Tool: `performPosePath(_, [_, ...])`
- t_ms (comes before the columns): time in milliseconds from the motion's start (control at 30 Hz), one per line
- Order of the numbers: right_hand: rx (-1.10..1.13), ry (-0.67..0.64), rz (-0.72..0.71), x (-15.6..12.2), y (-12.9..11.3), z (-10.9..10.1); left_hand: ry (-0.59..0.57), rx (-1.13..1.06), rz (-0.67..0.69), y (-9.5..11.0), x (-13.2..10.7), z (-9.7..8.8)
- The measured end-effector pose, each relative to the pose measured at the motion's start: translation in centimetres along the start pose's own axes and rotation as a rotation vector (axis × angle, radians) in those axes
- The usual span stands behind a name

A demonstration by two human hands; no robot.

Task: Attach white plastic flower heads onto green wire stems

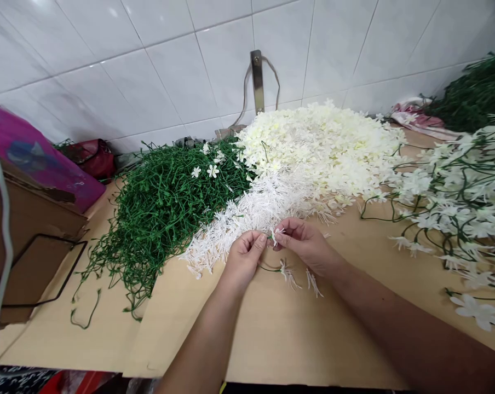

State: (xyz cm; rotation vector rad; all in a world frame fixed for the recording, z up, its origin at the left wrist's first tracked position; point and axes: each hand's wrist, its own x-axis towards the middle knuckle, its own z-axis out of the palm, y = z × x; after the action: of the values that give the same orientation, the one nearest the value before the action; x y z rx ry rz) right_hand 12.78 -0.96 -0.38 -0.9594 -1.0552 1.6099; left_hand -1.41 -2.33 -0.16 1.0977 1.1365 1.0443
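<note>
Thumb and fingers of my left hand (244, 253) are pinched on a thin green plastic stem, of which only a little shows. Close beside it, my right hand (305, 243) pinches a small white artificial flower (274, 237) at the stem's tip. Just below my hands hangs or lies a white stamen tuft (287, 274) on a green stem; I cannot tell whether it is held. Another loose white tuft (313, 283) lies under my right wrist. Right behind my hands spreads a heap of white stamens (255, 205).
Green stems (165, 191) are piled at left, cream-white petals (317, 145) at the back. Assembled flowers (448, 202) cover the right side. A cardboard box (29, 224) and purple bag (46, 153) stand left. A metal strip (257, 82) leans on the tiled wall.
</note>
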Motion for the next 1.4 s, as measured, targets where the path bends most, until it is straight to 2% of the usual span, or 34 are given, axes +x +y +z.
performPosePath(200, [0.02,-0.033,0.063,0.1,0.4,-0.1,0.021,0.031,0.046,0.0,0.1,0.0])
performPosePath(433, [0.044,-0.066,0.101,0.1,0.2,-0.3,-0.013,0.06,0.076,-0.3,0.2,0.1])
performPosePath(667, [-0.034,-0.051,0.06,0.0,0.5,0.3,0.132,0.04,0.033,-0.3,0.3,0.3])
performPosePath(800, [-0.13,0.031,-0.057,-0.1,1.2,0.6,0.116,0.041,0.057,-0.2,0.3,0.4])
performPosePath(867, [-0.121,0.031,-0.076,0.0,1.2,0.5,0.113,0.055,0.064,-0.2,0.2,0.4])
performPosePath(1133, [-0.112,0.018,-0.08,0.0,1.0,0.3,0.086,0.067,0.055,-0.4,0.4,0.3])
performPosePath(1400, [-0.022,-0.007,0.021,0.1,1.0,0.8,0.067,0.01,0.007,-0.2,0.4,-0.1])
